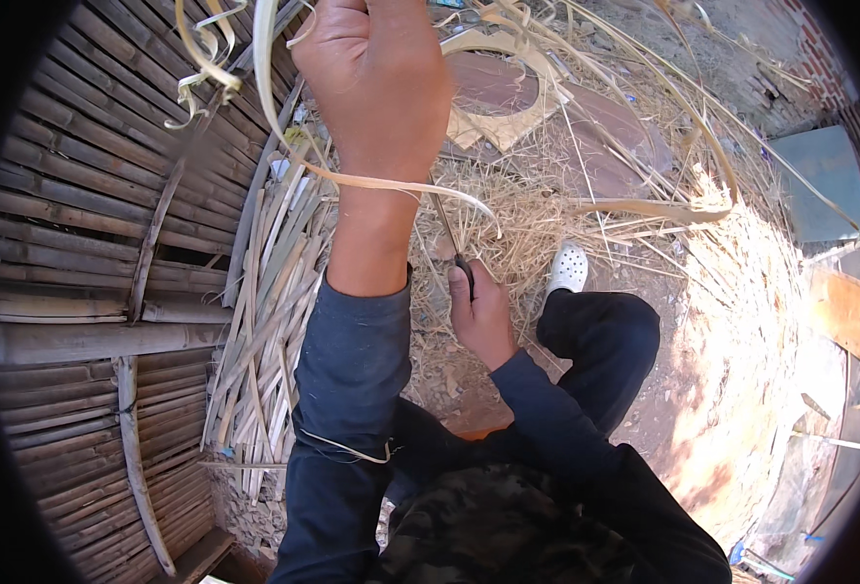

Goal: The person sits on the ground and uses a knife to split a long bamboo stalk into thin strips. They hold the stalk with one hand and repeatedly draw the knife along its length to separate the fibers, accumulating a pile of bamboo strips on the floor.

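Note:
High in the view, my left hand is closed, its fingertips cut off by the upper edge. It appears to grip thin bamboo strips; one pale bamboo strip bends down beside the hand and crosses over my wrist. Lower and to the right, my right hand is wrapped around the dark handle of a knife. The slim blade points up and leftward, partly hidden behind my left wrist and the strip. Curled shavings dangle left of my left hand.
Split bamboo slats lie piled along a bamboo slat wall on the left. Shavings litter the ground ahead, around a brown board. My white clog rests at the right. A grey-green panel leans at far right.

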Demonstrator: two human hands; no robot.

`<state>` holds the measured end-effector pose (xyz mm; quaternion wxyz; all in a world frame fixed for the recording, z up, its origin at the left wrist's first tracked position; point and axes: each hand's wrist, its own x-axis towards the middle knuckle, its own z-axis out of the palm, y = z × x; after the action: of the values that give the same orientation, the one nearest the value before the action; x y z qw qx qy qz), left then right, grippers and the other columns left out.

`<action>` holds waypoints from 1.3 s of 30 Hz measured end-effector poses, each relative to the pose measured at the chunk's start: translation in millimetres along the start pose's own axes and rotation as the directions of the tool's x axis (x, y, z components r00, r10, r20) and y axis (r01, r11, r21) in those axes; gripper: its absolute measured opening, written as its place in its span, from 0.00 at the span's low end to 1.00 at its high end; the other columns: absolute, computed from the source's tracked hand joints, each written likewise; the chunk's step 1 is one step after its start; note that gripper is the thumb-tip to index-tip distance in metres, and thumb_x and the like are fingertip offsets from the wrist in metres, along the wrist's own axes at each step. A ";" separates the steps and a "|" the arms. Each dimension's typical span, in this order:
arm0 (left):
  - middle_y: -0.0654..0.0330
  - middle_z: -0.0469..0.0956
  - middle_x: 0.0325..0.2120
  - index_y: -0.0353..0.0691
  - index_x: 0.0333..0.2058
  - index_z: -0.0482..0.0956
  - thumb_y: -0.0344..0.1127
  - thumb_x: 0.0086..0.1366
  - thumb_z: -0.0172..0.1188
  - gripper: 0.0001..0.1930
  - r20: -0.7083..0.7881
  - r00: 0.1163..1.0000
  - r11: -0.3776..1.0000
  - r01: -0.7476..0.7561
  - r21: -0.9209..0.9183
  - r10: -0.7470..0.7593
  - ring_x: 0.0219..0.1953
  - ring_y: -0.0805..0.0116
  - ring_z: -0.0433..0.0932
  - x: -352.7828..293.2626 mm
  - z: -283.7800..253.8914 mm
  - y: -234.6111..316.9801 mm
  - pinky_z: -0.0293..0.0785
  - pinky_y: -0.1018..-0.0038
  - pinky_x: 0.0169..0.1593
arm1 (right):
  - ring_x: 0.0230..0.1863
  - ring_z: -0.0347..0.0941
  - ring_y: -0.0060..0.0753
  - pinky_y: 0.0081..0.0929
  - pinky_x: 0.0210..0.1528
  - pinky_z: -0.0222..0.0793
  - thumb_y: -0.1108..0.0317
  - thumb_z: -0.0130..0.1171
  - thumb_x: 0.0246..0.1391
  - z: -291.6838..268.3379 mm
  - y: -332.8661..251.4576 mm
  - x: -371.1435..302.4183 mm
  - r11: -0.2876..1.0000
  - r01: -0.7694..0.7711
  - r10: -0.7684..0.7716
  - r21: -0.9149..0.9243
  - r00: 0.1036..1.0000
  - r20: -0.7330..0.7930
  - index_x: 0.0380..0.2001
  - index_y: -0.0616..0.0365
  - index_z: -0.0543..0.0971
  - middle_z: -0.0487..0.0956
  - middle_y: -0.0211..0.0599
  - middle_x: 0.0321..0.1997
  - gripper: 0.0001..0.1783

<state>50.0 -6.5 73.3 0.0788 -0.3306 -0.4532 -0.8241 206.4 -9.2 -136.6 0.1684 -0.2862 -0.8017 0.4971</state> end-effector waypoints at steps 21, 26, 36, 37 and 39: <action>0.73 0.58 0.10 0.42 0.20 0.66 0.46 0.67 0.53 0.19 -0.066 0.998 0.997 -0.001 -0.079 -0.004 0.12 0.85 0.53 14.8 0.8 -11.9 0.48 0.82 0.16 | 0.22 0.74 0.55 0.41 0.25 0.68 0.49 0.47 0.59 71.4 139.0 -4.6 0.983 -0.087 0.063 -0.162 0.988 -0.144 0.30 0.63 0.73 0.75 0.52 0.20 0.24; 0.71 0.57 0.09 0.42 0.20 0.65 0.43 0.68 0.50 0.18 -0.174 0.975 0.988 0.119 -0.098 -0.135 0.12 0.84 0.54 2.2 -36.9 -29.5 0.47 0.82 0.16 | 0.07 0.55 0.22 0.26 0.07 0.48 0.36 0.43 0.57 34.8 116.7 32.8 0.242 -0.832 0.573 0.500 0.538 0.618 0.18 0.50 0.63 0.58 0.27 0.09 0.29; 0.69 0.57 0.10 0.41 0.20 0.64 0.51 0.67 0.51 0.22 -0.028 0.998 0.995 0.049 -0.089 -0.051 0.12 0.81 0.52 0.9 -13.6 7.2 0.48 0.79 0.17 | 0.27 0.73 0.55 0.43 0.31 0.66 0.52 0.47 0.60 30.3 33.9 2.7 0.986 -0.044 0.048 0.163 0.999 -0.019 0.32 0.65 0.73 0.73 0.56 0.21 0.22; 0.69 0.58 0.10 0.41 0.20 0.65 0.51 0.66 0.51 0.22 -0.029 0.998 0.996 0.054 -0.076 -0.057 0.12 0.81 0.53 -0.5 -13.2 5.8 0.48 0.79 0.17 | 0.30 0.74 0.57 0.44 0.33 0.67 0.52 0.47 0.60 34.6 33.1 -1.8 0.989 -0.066 0.067 0.133 0.998 -0.005 0.33 0.64 0.73 0.74 0.57 0.23 0.22; 0.69 0.60 0.11 0.41 0.21 0.66 0.51 0.67 0.50 0.21 -0.073 0.991 0.992 0.104 -0.068 -0.109 0.12 0.81 0.55 -8.8 1.8 9.4 0.48 0.79 0.16 | 0.32 0.74 0.61 0.50 0.35 0.67 0.48 0.46 0.59 86.4 143.4 -11.7 0.947 -0.274 0.273 -0.166 0.962 -0.027 0.33 0.64 0.75 0.75 0.59 0.25 0.25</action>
<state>61.6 -12.0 75.1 0.0416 -0.2765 -0.4403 -0.8532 209.4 -28.0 -303.3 0.0744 -0.4088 -0.7931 0.4455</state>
